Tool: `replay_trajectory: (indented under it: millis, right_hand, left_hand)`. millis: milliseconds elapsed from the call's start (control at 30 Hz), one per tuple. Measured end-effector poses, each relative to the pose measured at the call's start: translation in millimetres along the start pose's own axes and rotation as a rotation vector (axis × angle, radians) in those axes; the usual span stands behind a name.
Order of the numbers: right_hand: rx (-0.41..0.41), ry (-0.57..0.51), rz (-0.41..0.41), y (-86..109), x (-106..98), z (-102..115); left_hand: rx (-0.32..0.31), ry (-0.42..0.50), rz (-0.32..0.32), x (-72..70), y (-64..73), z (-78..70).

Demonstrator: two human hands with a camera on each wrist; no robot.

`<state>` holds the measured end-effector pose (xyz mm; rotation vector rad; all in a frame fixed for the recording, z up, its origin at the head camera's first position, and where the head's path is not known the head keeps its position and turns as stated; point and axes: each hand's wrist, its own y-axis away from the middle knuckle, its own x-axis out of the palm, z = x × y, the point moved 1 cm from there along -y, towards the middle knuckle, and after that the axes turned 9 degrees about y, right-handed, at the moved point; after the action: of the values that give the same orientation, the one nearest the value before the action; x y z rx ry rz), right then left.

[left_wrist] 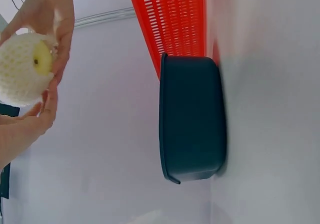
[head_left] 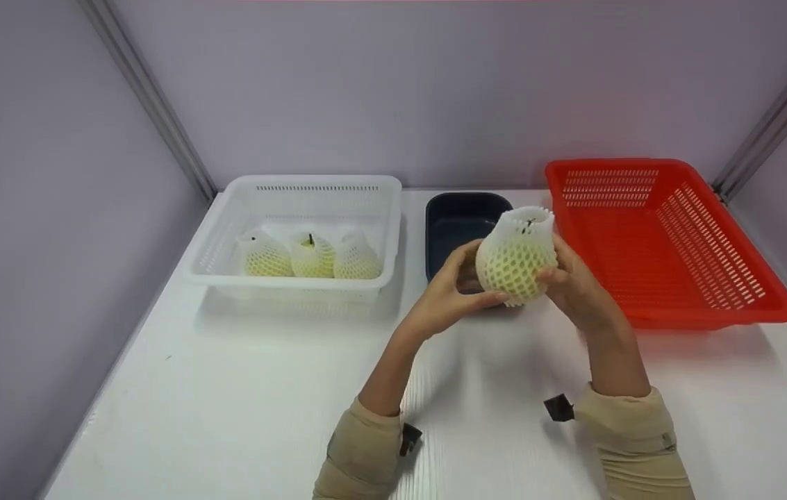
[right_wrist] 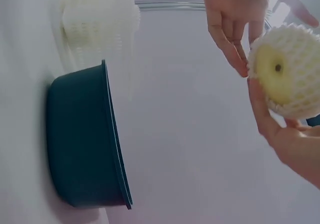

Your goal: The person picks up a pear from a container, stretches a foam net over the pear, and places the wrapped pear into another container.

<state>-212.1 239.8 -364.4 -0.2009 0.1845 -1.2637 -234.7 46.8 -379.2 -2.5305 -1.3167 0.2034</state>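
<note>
Above the white table (head_left: 240, 410), nearest to us, we see two beige sleeves (head_left: 633, 437) reaching forward, each with a small dark clip at the cuff; just beyond them the left hand (head_left: 445, 295) and the right hand (head_left: 577, 285) grasp a pear in a white foam net (head_left: 517, 257) between them, fingers curled round its lower sides, holding it upright and off the table; in the left wrist view the bare yellow base of the fruit shows through the net's open end, and we see the same in the right wrist view. Directly behind the pear sits a dark blue tub (head_left: 459, 219), partly hidden by the hands. To the left of the tub stands a white slotted basket (head_left: 365, 198) holding three more netted pears (head_left: 310, 255) in a row; to the right, touching or just beside the tub, lies a red slotted basket (head_left: 671, 236). Farthest off rise pale lilac walls (head_left: 435, 83) with grey metal corner struts.
</note>
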Motion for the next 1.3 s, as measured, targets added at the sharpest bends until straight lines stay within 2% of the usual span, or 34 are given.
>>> replay_trajectory:
  millis: [100, 500, 700, 767, 933, 1000, 1133, 1200, 1300]
  right_hand:
    - [0.000, -0.071, 0.055, -0.1, -1.2, -1.3]
    - [-0.018, -0.044, 0.126, -2.8, 2.8, -3.9]
    - [-0.065, -0.156, 0.207, -5.5, 8.9, -4.1]
    - [-0.050, -0.175, 0.230, -5.9, 11.8, -4.5]
    - [0.058, -0.169, 0.232, -5.9, 20.8, -5.8]
    - [0.109, -0.161, 0.215, -6.9, 25.4, -6.3]
    - [0.189, -0.176, 0.195, -13.8, 35.1, -6.9]
    - [0.185, -0.214, 0.196, -20.7, 39.9, -6.9]
    - [0.136, -0.320, 0.214, -34.9, 46.4, -8.9]
  left_hand:
    - [0.005, -0.014, -0.001, 0.0, 0.4, 0.5]
    - [0.097, -0.073, 0.029, 2.0, 1.2, 1.0]
    - [0.122, -0.110, 0.100, -1.2, 2.7, -1.7]
    - [0.119, -0.113, 0.130, -6.3, 3.9, -3.6]
    - [0.071, -0.082, 0.180, -19.7, 6.5, -4.8]
    - [0.057, -0.054, 0.163, -24.3, 7.3, -4.9]
    - [0.047, -0.004, 0.076, -32.3, 10.6, -8.8]
    - [0.052, 0.010, 0.022, -35.8, 12.8, -12.9]
    - [0.081, 0.049, -0.046, -40.8, 15.8, -19.3]
